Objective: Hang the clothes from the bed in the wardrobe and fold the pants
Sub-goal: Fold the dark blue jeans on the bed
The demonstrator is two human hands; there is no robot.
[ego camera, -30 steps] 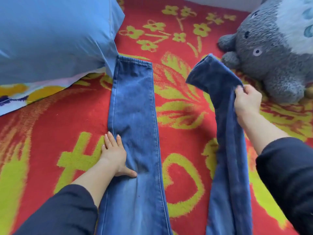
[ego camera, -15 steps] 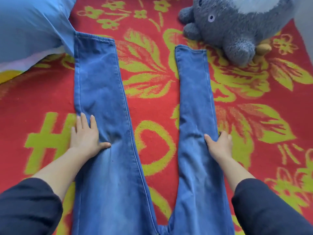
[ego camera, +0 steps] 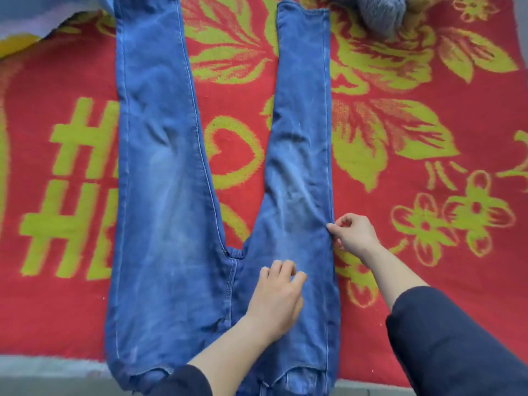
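Pinching jeans [ego camera: 160, 167] seam at 3 o'clock with right hand [ego camera: 354, 234], curled left hand [ego camera: 278, 292] on thigh, grip unclear. Could bunch if tugged unevenly.

The pants [ego camera: 160, 195] lay flat on the blanket [ego camera: 445, 270], waistband nearest the person, the two legs spread apart and running away. The left hand [ego camera: 278, 295] rested on the pants just right of the crotch seam, its fingers [ego camera: 281, 267] bent onto the cloth. To their right and slightly farther off, the fingers [ego camera: 338, 224] of the right hand [ego camera: 354, 235] pinched the outer edge of the right leg. The left leg lay well left of both sets of fingers. Far beyond the right fingers, just right of that leg's hem, sat a plush toy [ego camera: 380, 12]. Far beyond and left of the left fingers, a pillow [ego camera: 28, 18] lay beside the left leg's far end.
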